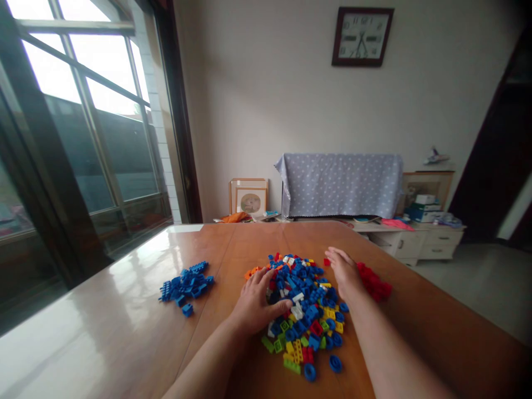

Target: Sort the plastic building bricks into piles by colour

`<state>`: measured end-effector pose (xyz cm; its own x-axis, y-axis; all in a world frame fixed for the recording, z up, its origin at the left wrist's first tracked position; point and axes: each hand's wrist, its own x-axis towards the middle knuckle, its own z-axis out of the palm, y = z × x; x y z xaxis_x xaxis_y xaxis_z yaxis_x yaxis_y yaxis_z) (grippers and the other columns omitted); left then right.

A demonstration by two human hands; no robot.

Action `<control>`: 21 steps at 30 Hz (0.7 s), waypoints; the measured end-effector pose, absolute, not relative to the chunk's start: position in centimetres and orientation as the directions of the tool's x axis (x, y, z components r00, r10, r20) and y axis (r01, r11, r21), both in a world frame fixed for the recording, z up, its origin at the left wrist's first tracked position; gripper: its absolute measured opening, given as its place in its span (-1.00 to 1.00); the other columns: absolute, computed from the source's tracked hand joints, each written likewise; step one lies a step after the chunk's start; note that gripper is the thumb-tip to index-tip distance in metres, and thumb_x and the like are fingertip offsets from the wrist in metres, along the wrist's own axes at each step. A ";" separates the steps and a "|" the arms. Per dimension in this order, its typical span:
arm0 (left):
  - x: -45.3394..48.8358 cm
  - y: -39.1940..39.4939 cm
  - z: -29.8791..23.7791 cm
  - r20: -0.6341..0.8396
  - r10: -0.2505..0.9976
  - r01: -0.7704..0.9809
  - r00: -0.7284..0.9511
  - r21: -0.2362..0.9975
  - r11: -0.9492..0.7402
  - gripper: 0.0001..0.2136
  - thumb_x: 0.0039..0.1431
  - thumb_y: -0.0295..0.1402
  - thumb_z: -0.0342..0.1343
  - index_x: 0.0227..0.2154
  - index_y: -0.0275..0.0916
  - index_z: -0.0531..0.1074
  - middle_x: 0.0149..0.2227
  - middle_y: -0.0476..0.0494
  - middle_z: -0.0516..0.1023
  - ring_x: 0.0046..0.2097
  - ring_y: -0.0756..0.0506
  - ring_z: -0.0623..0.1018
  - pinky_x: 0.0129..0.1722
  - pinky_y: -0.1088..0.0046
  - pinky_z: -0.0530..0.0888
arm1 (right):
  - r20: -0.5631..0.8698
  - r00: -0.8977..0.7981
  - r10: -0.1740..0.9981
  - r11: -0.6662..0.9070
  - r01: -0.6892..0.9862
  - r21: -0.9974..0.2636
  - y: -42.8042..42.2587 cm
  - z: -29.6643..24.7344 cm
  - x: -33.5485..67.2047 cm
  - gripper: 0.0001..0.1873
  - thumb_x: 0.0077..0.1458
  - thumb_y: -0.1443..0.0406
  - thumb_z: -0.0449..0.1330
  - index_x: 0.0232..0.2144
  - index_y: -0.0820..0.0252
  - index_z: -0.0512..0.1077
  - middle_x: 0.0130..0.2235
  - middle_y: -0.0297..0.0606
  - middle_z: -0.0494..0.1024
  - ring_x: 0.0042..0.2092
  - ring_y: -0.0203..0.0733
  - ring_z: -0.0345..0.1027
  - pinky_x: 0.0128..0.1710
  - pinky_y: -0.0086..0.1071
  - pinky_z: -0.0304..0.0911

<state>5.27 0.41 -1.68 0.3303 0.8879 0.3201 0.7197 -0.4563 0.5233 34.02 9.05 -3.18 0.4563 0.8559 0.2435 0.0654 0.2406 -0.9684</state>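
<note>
"Blue bricks [189, 285], studded, heaped toward the tabletop's [233, 244] left edge. Next?"

"The left hand [257, 302], fingers spread, gripping nothing I can see, at the left side of the mixed heap [305, 277]: mostly blue, flecked yellow, lime, red, white, orange."

"Then?"

"The right hand [344, 274], straight-fingered, unclenched, beside red bricks [374, 282] toward the right edge."

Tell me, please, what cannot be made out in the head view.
In the head view:
Mixed pile, lower layers: hidden by its top layer.
Red pile, any part behind the right hand: hidden by it.
Table, near edge: cut off by the picture's bottom edge.
Ornament, far right: too small and blurred.
</note>
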 end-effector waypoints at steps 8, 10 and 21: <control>5.1 0.5 -2.0 0.306 0.872 0.731 0.381 0.479 -0.487 -0.04 -0.10 0.29 0.15 0.35 0.03 0.05 0.39 -0.21 0.05 0.36 -0.41 0.09 0.28 -0.11 0.11 | 0.268 0.170 0.948 0.214 0.284 -0.935 9.0 -4.9 31.8 -0.51 0.08 -0.01 0.16 -0.06 0.14 0.55 0.06 -0.09 0.56 0.14 0.02 0.37 0.22 -0.10 0.16; 5.1 0.5 -2.1 0.306 0.874 0.730 0.377 0.482 -0.484 -0.06 -0.07 0.28 0.13 0.35 0.03 0.04 0.38 -0.22 0.07 0.36 -0.40 0.10 0.28 -0.09 0.13 | 0.291 0.094 0.952 0.249 0.314 -0.916 8.6 -4.8 31.1 -0.51 0.11 -0.03 0.14 -0.08 0.14 0.55 0.01 -0.11 0.58 0.11 0.01 0.39 0.21 -0.13 0.17; 5.2 0.4 -2.1 0.344 0.865 0.705 0.366 0.504 -0.499 -0.10 -0.01 0.22 0.14 0.34 -0.05 0.07 0.33 -0.30 0.16 0.33 -0.38 0.17 0.27 -0.05 0.14 | 0.371 -0.116 0.921 0.388 0.315 -0.866 6.0 -2.3 27.8 -0.52 0.19 -0.03 0.08 -0.02 0.09 0.52 0.03 -0.19 0.57 0.11 -0.01 0.38 0.19 -0.10 0.19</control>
<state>5.21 0.41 -2.10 0.3658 0.8647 0.3442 0.7048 -0.4989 0.5043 27.76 6.04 -2.35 -0.1158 0.9214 0.3709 0.3153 0.3882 -0.8660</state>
